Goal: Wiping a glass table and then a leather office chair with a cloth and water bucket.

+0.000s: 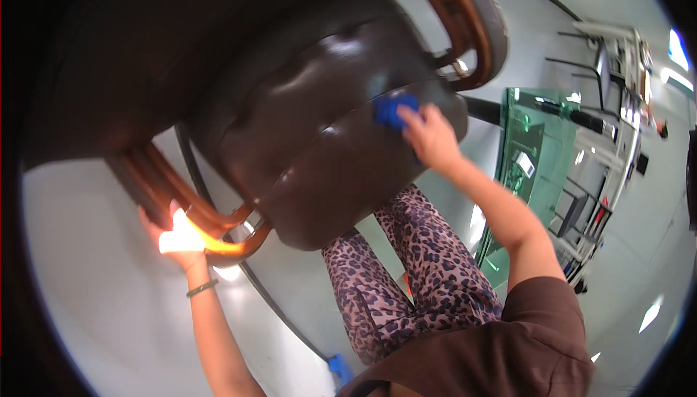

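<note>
A dark brown leather armchair [332, 173] with wooden armrests fills the view before me. My right hand [434, 138] presses a bunched blue cloth [395, 111] onto the seat, near its right front part. The cloth lies close to a seam that crosses the padded leather. At the left, my left hand [182, 241] grips the curved wooden armrest [163, 179]. Strong glare washes out the palm and part of the wood there, so the exact finger contact is hidden. A green bangle [202, 288] circles the left wrist.
Right of the chair stands a green glass table [536, 146] with a small white object [524, 164] on it. Racks and dark chairs [572, 214] are farther right. The other armrest [468, 21] rises at the upper right. A blue item [340, 367] lies low at the wall.
</note>
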{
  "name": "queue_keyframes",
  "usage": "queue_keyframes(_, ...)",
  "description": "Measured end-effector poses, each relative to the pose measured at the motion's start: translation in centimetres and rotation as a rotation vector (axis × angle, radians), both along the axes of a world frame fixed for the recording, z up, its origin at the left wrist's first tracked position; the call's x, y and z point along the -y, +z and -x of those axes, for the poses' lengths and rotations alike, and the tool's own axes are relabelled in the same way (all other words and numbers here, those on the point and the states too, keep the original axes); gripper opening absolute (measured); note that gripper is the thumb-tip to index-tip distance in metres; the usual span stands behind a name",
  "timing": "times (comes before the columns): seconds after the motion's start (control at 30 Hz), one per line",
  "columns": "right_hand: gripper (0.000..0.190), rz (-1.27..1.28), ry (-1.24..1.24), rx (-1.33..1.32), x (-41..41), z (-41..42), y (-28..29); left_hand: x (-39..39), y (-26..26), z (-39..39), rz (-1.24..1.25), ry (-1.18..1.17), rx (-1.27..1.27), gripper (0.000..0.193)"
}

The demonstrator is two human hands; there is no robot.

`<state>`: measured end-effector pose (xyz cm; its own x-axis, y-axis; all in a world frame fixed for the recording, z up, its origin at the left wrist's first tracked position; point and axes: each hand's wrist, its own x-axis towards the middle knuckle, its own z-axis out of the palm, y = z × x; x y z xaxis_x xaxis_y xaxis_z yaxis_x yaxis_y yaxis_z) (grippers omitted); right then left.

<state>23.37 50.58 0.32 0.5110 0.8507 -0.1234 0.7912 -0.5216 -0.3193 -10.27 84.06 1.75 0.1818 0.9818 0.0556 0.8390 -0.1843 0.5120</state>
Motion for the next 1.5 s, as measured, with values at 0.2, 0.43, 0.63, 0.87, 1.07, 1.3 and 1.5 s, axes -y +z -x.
queue_keyframes(0.2,0.035,0.469,-0.796,-0.008,22.3,1.1,1.2,-0.4,-0.1,0.5,-0.027,-0.039,-0.056,0.063)
queue_keyframes(0.43,0.035,0.397,-1.032,0.179,37.0,-1.0,1.2,-0.5,-0.7,0.8,0.053,-0.01,-0.105,0.066)
queue_keyframes(0.63,0.038,-0.026,-0.586,-0.35,12.6,4.2,2.0,-0.6,0.7,1.0,0.034,0.01,-0.026,0.065)
queue_keyframes(0.87,0.044,-0.315,-0.16,0.086,-7.4,-4.6,-2.8,-0.8,1.1,1.3,0.005,-0.002,0.003,0.065)
queue_keyframes(1.07,0.046,-0.258,-0.327,0.46,-14.6,-4.7,-9.6,-0.3,1.6,0.1,0.003,0.009,-0.017,0.064)
queue_keyframes(1.3,0.045,-0.391,-0.277,0.309,-24.5,-0.8,-11.5,-0.5,1.8,-0.2,0.0,0.003,-0.017,0.066)
queue_keyframes(1.5,0.043,-0.329,0.196,0.013,-27.9,11.8,-10.3,-0.8,2.0,0.2,-0.023,-0.001,-0.032,0.067)
